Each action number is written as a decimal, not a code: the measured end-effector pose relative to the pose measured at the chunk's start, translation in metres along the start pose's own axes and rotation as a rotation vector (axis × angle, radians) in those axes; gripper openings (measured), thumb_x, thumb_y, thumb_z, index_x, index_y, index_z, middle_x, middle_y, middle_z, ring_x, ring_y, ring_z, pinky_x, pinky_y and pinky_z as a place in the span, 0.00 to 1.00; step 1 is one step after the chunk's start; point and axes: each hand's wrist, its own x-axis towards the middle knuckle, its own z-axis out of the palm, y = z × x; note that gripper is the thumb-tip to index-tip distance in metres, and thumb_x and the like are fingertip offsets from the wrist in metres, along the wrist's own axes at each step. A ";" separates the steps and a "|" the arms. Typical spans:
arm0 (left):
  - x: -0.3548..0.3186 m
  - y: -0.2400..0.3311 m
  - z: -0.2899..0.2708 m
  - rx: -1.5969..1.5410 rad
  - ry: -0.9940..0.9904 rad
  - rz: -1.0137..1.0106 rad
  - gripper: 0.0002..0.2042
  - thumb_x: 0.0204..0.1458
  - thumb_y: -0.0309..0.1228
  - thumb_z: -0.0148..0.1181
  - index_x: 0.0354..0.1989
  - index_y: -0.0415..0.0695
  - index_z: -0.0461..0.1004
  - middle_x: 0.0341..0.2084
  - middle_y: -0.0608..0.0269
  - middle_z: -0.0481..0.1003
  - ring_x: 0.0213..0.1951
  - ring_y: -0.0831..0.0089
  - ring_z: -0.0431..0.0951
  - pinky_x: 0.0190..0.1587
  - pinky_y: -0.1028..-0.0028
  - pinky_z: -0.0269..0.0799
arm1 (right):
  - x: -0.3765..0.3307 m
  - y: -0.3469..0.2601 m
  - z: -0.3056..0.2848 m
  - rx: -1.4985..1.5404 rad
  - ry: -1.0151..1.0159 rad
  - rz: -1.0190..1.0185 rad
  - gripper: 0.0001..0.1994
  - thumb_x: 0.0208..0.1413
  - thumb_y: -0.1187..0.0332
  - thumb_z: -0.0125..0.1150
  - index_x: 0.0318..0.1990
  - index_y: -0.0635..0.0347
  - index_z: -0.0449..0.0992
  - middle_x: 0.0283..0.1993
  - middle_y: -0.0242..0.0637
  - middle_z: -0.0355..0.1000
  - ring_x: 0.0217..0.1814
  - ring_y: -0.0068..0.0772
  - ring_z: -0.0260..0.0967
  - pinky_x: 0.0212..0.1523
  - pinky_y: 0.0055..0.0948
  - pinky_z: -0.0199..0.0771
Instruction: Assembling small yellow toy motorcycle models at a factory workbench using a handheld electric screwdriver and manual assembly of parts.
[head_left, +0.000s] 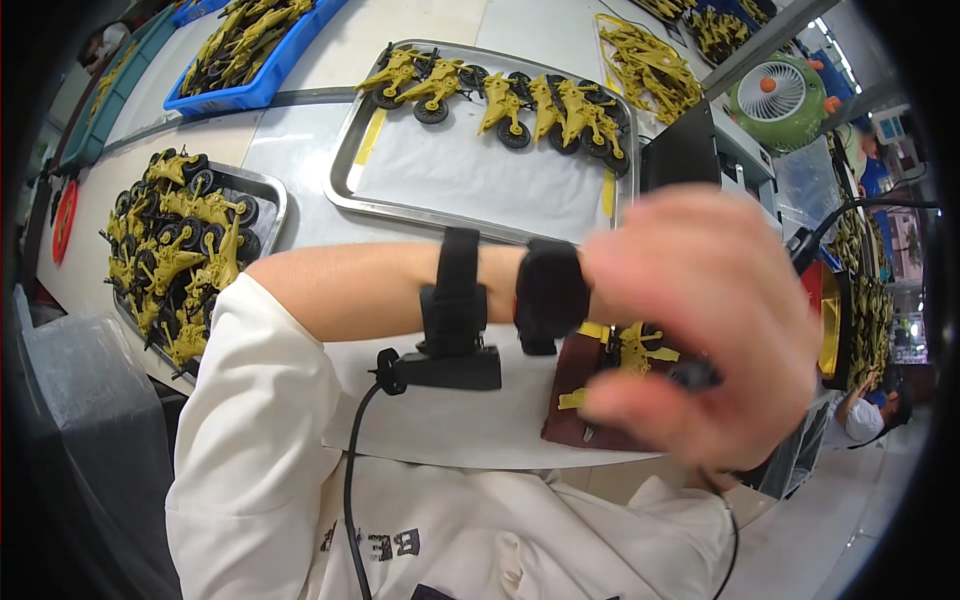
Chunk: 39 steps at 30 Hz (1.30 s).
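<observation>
My left hand (715, 320) reaches across to the right, blurred by motion, its fingers bent. A small black round piece (695, 373) shows between its thumb and fingers; I cannot tell whether the hand holds it. Just beneath and beside the thumb, a yellow toy motorcycle part (637, 350) lies on a dark red mat (562, 428). A smaller yellow piece (572, 399) rests near the mat's left edge. My right hand is hidden behind the left one; only a bit of wrist (722, 480) with a cable shows.
A metal tray (480, 219) beyond my forearm bears a row of yellow toy motorcycles (500, 105). More fill another tray (270, 190) at left. Yellow parts lie in a blue bin (225, 100). A dark box (685, 155) and green fan (780, 98) stand right; another person (865, 418) sits farther off.
</observation>
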 end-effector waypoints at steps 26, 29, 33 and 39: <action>0.036 0.004 -0.129 -0.334 -0.198 0.113 0.09 0.44 0.36 0.62 0.24 0.42 0.75 0.22 0.62 0.75 0.29 0.64 0.77 0.36 0.68 0.66 | -0.059 0.020 0.119 0.831 -0.412 0.752 0.10 0.59 0.64 0.58 0.34 0.64 0.75 0.27 0.31 0.72 0.26 0.22 0.65 0.29 0.27 0.66; 0.029 -0.038 -0.102 -0.361 -0.249 -0.056 0.10 0.49 0.35 0.60 0.33 0.41 0.76 0.29 0.56 0.77 0.33 0.58 0.79 0.40 0.62 0.71 | -0.039 0.019 0.123 0.636 -0.409 0.443 0.26 0.50 0.72 0.70 0.58 0.59 0.70 0.44 0.39 0.74 0.39 0.30 0.72 0.35 0.28 0.74; 0.020 -0.059 -0.088 -0.478 -0.107 -0.178 0.11 0.45 0.37 0.59 0.29 0.43 0.79 0.25 0.51 0.79 0.32 0.51 0.80 0.36 0.58 0.76 | -0.016 0.000 0.108 0.739 -0.246 0.652 0.40 0.41 0.63 0.78 0.62 0.59 0.62 0.55 0.40 0.69 0.53 0.32 0.70 0.43 0.31 0.75; 0.002 -0.090 -0.045 -0.245 -0.154 -0.346 0.08 0.49 0.33 0.59 0.31 0.41 0.75 0.29 0.57 0.76 0.34 0.55 0.78 0.38 0.60 0.72 | -0.007 -0.001 0.110 0.361 0.146 0.289 0.29 0.41 0.62 0.77 0.49 0.66 0.73 0.36 0.38 0.74 0.38 0.35 0.73 0.36 0.31 0.74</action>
